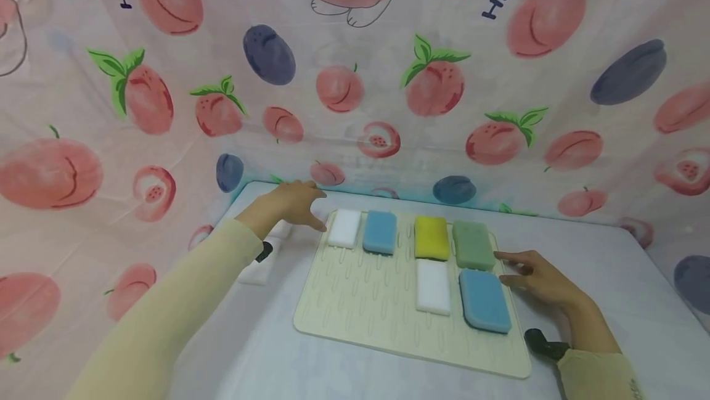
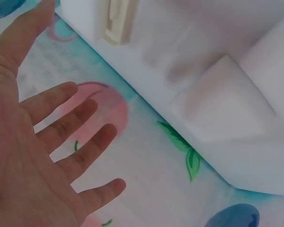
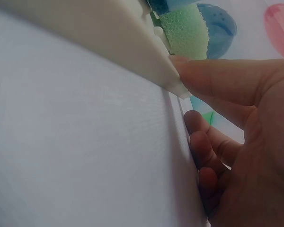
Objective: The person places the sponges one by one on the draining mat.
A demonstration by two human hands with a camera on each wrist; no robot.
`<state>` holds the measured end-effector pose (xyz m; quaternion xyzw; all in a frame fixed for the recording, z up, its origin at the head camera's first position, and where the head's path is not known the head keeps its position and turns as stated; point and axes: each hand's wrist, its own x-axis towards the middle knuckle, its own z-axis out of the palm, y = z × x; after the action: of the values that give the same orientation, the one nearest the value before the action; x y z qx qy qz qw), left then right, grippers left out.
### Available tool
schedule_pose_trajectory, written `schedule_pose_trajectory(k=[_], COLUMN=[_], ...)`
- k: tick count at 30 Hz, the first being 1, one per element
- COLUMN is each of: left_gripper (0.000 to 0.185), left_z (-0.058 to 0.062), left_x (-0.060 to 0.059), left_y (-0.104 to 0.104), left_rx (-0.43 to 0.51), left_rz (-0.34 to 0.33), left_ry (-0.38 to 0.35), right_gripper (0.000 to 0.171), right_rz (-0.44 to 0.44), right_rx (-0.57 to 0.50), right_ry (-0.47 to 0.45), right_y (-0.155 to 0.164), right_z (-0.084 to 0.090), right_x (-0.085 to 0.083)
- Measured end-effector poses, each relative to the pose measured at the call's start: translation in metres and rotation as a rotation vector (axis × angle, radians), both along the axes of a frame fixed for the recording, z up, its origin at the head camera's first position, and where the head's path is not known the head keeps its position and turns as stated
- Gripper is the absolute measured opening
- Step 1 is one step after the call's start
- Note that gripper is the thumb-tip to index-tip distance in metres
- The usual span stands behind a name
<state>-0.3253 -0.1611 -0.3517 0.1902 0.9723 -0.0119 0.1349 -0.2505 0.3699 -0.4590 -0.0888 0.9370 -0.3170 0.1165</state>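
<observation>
A cream ribbed mat (image 1: 355, 310) lies on the white table with several sponges on it. Along its far side sit a white sponge (image 1: 344, 228), a blue sponge (image 1: 379, 232), a yellow sponge (image 1: 431, 237) and a green sponge (image 1: 473, 244). Nearer are another white sponge (image 1: 433, 287) and a larger blue sponge (image 1: 484, 300). My left hand (image 1: 294, 203) hovers beyond the mat's far left corner, fingers spread and palm bare in the left wrist view. At the mat's right edge is my right hand (image 1: 540, 280), its fingertips right by the green and blue sponges.
White blocks (image 1: 256, 269) lie on the table left of the mat, partly hidden by my left forearm. A fruit-printed cloth (image 1: 344, 141) hangs behind the table's far edge and along the sides.
</observation>
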Motion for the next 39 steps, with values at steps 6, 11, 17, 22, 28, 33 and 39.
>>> schedule_pose_trajectory(k=[6,11,17,22,28,33,39], left_gripper=[0.089,0.092,0.095,0.097,0.101,0.101,0.100], left_z=[-0.006,-0.013,-0.020,-0.022,-0.029,-0.034,-0.033], left_x=[-0.003,-0.006,-0.008,-0.006,-0.011,-0.019,-0.020], left_y=[-0.018,-0.030,-0.042,-0.055,-0.062,-0.062,-0.056], left_rx=[-0.026,-0.041,-0.015,0.021,0.093,0.119,0.116], left_rz=[0.042,0.087,0.134,0.184,0.180,0.174,0.172], left_ry=[-0.009,-0.052,-0.106,-0.140,-0.193,-0.206,-0.248], right_gripper=[0.066,0.064,0.063,0.063,0.061,0.063,0.065], right_rz=[0.000,0.018,0.025,0.028,0.051,0.019,-0.002], right_rx=[0.002,0.001,-0.023,-0.021,0.003,0.020,0.016], right_ry=[-0.007,0.018,0.022,0.024,0.047,0.028,-0.010], right_y=[-0.002,0.002,0.005,0.002,0.000,0.000,0.000], right_z=[0.001,-0.001,-0.002,0.001,0.000,0.001,0.001], right_x=[-0.002,-0.001,0.002,0.000,-0.004,-0.004,-0.003])
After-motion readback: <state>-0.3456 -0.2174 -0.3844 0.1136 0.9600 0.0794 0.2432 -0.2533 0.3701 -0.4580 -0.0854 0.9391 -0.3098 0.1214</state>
